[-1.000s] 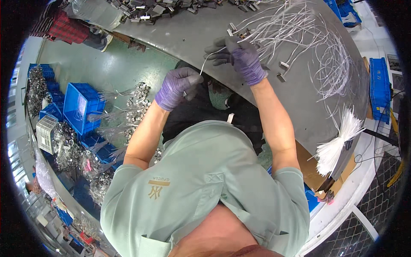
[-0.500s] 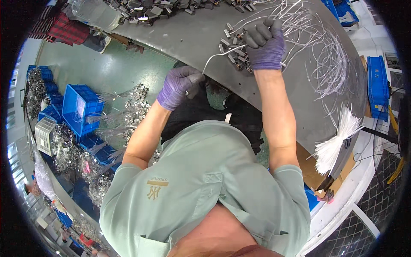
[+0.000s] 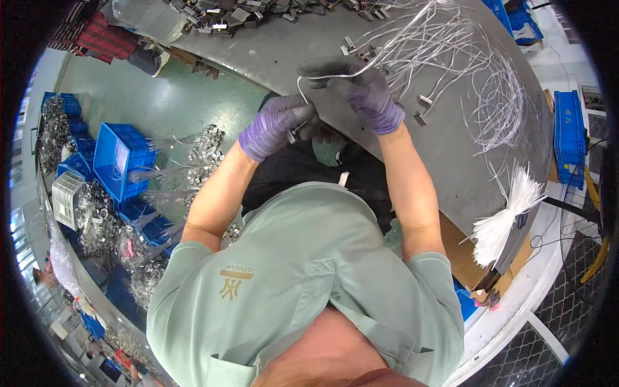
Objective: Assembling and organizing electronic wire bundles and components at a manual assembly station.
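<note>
My left hand (image 3: 276, 127), in a purple and grey work glove, is closed around the end of a white cable. A small dark connector (image 3: 293, 136) pokes out below its fingers. The white cable (image 3: 301, 88) rises from that hand, bends sharply and runs to the right. My right hand (image 3: 362, 94), gloved the same way, has its fingers stretched leftward, with the cable lying between them and the thumb. Beyond it the cable joins a spread of thin white cables (image 3: 445, 40) on the grey table (image 3: 258, 59). Small connectors (image 3: 422, 109) lie just right of my right wrist.
Dark connector pieces (image 3: 248, 14) are heaped along the table's far edge. A bundle of white ties (image 3: 509, 216) sits at the right edge, near a blue bin (image 3: 569, 132). On the left, blue crates (image 3: 122, 158) stand among piled cables. Another person's checked sleeve (image 3: 103, 37) shows far left.
My right hand has come left and nearer, towards my left hand, its fist opening into stretched fingers along the cable. The cable spread has shifted with it. My left hand stays nearly in place.
</note>
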Demonstrator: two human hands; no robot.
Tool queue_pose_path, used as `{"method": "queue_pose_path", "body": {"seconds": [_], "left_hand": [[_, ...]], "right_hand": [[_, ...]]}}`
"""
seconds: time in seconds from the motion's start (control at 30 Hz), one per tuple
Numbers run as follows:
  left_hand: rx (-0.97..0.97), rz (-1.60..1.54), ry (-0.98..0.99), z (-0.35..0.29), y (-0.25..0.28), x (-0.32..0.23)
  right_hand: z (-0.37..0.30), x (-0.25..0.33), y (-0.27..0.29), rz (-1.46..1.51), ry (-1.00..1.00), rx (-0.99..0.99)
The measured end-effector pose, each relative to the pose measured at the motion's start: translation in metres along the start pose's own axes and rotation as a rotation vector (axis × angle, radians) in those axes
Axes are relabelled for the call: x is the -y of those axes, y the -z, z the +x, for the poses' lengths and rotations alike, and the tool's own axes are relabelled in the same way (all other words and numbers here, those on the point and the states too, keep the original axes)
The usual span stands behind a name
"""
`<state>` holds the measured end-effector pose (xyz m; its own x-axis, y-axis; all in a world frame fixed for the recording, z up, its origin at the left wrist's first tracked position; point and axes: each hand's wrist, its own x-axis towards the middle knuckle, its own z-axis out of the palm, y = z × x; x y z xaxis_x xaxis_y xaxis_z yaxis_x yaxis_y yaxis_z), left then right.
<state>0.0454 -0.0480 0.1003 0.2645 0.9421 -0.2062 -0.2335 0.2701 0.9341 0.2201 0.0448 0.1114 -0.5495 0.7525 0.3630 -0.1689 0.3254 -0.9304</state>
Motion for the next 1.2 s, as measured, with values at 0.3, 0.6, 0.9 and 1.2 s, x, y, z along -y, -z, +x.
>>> {"method": "queue_pose_path", "body": {"seconds": [0.3, 0.6, 0.9, 1.2], "left_hand": [[0.059, -0.106, 0.103, -0.008, -0.006, -0.016], [0.0, -0.155, 0.081, -0.014, -0.021, -0.027], [-0.026, 0.252, -0.019, -0.012, 0.025, -0.037], [-0.047, 0.283, -0.064, -0.007, 0.034, -0.038]], "right_hand": [[-0.007, -0.004, -0.014, -0.473, 0.135, 0.076], [-0.006, -0.003, -0.025, -0.51, 0.377, -0.169], [-0.002, 0.03, 0.003, 0.179, -0.36, -0.178], [-0.007, 0.026, -0.003, 0.264, -0.338, -0.189]]}}
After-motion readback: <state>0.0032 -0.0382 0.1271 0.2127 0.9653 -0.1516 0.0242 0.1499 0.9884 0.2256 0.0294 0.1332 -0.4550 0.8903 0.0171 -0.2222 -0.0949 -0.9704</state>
